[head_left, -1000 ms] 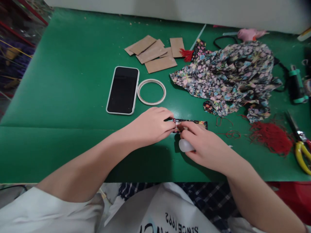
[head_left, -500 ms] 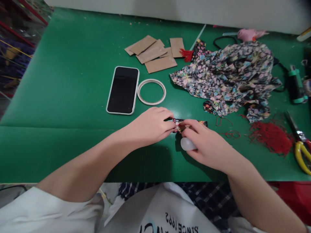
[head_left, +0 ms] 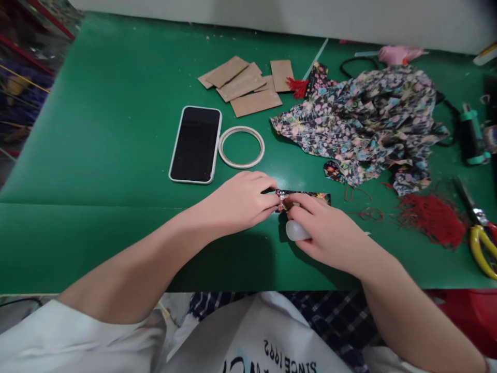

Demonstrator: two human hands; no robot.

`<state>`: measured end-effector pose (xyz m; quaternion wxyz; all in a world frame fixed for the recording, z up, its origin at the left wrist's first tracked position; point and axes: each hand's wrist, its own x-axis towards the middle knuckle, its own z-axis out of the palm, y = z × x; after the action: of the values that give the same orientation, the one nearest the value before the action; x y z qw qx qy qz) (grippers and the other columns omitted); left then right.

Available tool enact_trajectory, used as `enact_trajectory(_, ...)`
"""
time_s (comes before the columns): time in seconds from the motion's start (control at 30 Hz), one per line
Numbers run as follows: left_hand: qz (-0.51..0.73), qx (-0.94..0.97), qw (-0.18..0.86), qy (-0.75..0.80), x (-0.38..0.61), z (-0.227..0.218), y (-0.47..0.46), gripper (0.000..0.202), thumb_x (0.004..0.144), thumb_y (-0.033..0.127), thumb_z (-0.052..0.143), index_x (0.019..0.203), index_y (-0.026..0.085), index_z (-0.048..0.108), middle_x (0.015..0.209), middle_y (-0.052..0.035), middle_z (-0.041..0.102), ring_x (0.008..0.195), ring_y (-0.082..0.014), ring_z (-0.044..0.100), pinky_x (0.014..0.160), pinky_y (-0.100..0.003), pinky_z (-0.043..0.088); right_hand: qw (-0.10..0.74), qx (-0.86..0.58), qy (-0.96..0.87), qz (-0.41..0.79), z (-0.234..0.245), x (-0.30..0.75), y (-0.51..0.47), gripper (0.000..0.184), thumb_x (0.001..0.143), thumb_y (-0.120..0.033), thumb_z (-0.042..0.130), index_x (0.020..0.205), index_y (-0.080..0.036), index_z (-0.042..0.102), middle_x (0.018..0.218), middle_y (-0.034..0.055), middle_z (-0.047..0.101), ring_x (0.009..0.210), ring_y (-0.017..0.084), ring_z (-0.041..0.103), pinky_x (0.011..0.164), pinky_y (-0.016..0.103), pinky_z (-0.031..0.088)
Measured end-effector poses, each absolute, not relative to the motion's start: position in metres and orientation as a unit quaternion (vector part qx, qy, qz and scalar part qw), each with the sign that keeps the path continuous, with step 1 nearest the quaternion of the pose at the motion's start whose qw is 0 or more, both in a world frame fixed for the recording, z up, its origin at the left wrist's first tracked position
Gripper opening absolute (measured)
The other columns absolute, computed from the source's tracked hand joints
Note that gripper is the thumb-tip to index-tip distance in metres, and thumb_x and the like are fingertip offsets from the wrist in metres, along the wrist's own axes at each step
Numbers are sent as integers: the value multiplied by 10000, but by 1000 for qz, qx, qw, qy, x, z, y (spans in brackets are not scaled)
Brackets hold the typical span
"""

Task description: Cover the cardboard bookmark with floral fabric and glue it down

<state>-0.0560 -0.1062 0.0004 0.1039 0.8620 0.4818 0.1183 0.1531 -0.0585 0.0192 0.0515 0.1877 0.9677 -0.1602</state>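
A narrow strip covered in dark floral fabric (head_left: 324,197) lies flat on the green table in front of me. My left hand (head_left: 248,202) presses and pinches its left end, fingers closed. Over its middle, the fingertips of my right hand (head_left: 330,228) work close to a small band of shiny clear stones (head_left: 281,197) that crosses the strip. That same hand is wrapped round a whitish translucent bottle (head_left: 297,231); only its rounded end shows, and its tip is hidden by my fingers.
Beyond my hands lie a phone (head_left: 196,145), a tape roll (head_left: 221,147), brown cardboard pieces (head_left: 256,104) and crumpled floral cloth (head_left: 368,119). To the right are red threads (head_left: 433,220), yellow-handled scissors (head_left: 481,243), a green-and-black tool (head_left: 471,137) and, behind, a pink glue gun (head_left: 398,54).
My right hand, with the bottle, has shifted very slightly left along the strip. My left hand keeps its place; the whole view has moved a little.
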Motion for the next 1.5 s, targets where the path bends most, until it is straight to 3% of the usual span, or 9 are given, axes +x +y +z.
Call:
enact_trajectory(0.3, 129, 865, 96, 475, -57, -1, -107, 322, 930, 306, 391, 1008, 176, 675, 1067, -122, 615, 1029, -239, 556, 869, -401, 455, 39, 206, 971, -115, 26, 163, -57, 246, 793, -153, 474, 1024, -163, 556, 1239, 94, 549, 1040, 251, 552, 819, 389, 527)
enact_trajectory(0.53, 131, 866, 98, 472, -58, -1, -108, 304, 928, 296, 397, 1011, 178, 664, 1076, -113, 613, 1049, -236, 547, 884, -398, 447, 58, 175, 975, -127, 30, 161, -61, 182, 776, -131, 477, 932, -162, 565, 1374, 79, 475, 1154, 253, 536, 880, 379, 520)
enact_trajectory(0.7, 135, 868, 90, 470, -58, -1, -107, 300, 925, 296, 403, 1024, 180, 662, 1076, -114, 614, 1037, -234, 552, 879, -395, 451, 86, 185, 971, -126, 31, 160, -63, 188, 778, -123, 464, 932, -170, 561, 1379, 66, 475, 1096, 261, 580, 757, 381, 563)
enact_trajectory(0.9, 132, 867, 94, 471, -58, 0, -107, 300, 927, 294, 403, 1036, 181, 660, 1077, -109, 618, 1030, -238, 555, 875, -403, 455, 61, 189, 971, -136, 31, 166, -59, 216, 765, -109, 467, 956, -160, 555, 1340, 88, 502, 1112, 239, 568, 848, 364, 535)
enact_trajectory(1.03, 136, 867, 93, 471, -59, -2, -108, 289, 925, 296, 414, 1030, 184, 659, 1089, -99, 615, 1024, -227, 555, 882, -392, 453, 26, 195, 972, -130, 32, 167, -59, 222, 771, -135, 479, 978, -170, 550, 1362, 79, 479, 1122, 232, 558, 833, 349, 534)
enact_trajectory(1.3, 137, 871, 80, 465, -58, -2, -107, 284, 918, 304, 433, 1043, 181, 656, 1090, -113, 610, 995, -217, 562, 867, -381, 459, 55, 185, 970, -146, 27, 160, -62, 204, 759, -138, 485, 949, -163, 556, 1318, 91, 495, 1001, 236, 594, 695, 340, 543)
enact_trajectory(1.5, 132, 872, 81, 465, -58, -1, -107, 291, 920, 304, 427, 1047, 182, 658, 1097, -113, 611, 994, -221, 567, 868, -383, 461, 47, 185, 970, -149, 26, 160, -61, 226, 768, -150, 473, 981, -167, 548, 1301, 87, 486, 1032, 246, 574, 702, 348, 541)
